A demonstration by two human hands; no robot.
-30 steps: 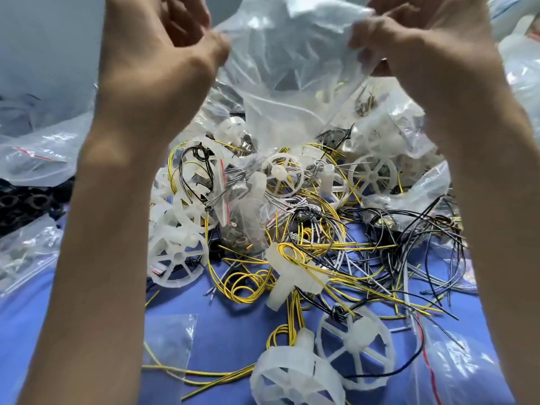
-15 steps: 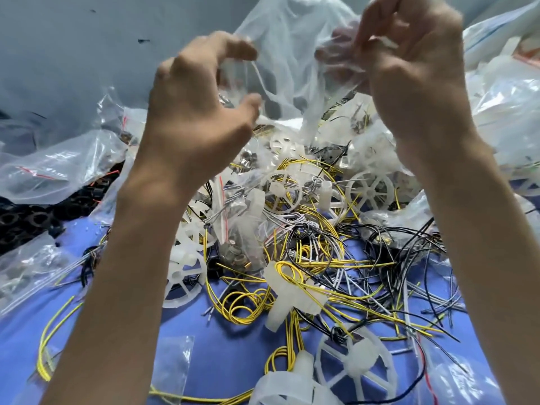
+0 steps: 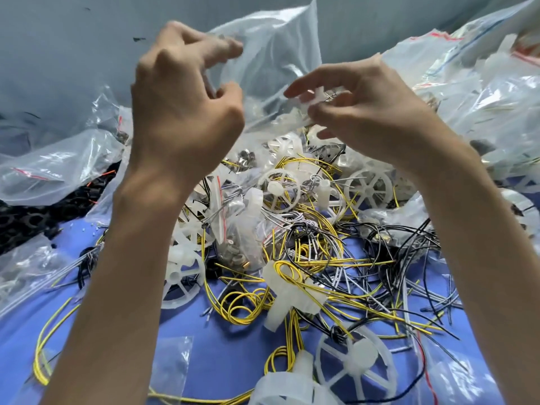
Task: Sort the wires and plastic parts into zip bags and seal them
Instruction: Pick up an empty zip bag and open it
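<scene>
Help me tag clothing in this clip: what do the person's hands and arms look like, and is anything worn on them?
The left hand and right hand are bare, with no gloves, rings or watch visible. The forearms are uncovered too, and no sleeve shows down to the frame's lower edge.

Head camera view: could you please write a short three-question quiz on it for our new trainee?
1. True or false: the left hand grips the clear bag, raised above the pile.
2. What does the right hand pinch? A) a yellow wire B) a small white plastic part C) a black ring
3. Fill in: the loose yellow wires lie on a ____ surface.

Key: 1 true; 2 B; 3 blue.
</scene>
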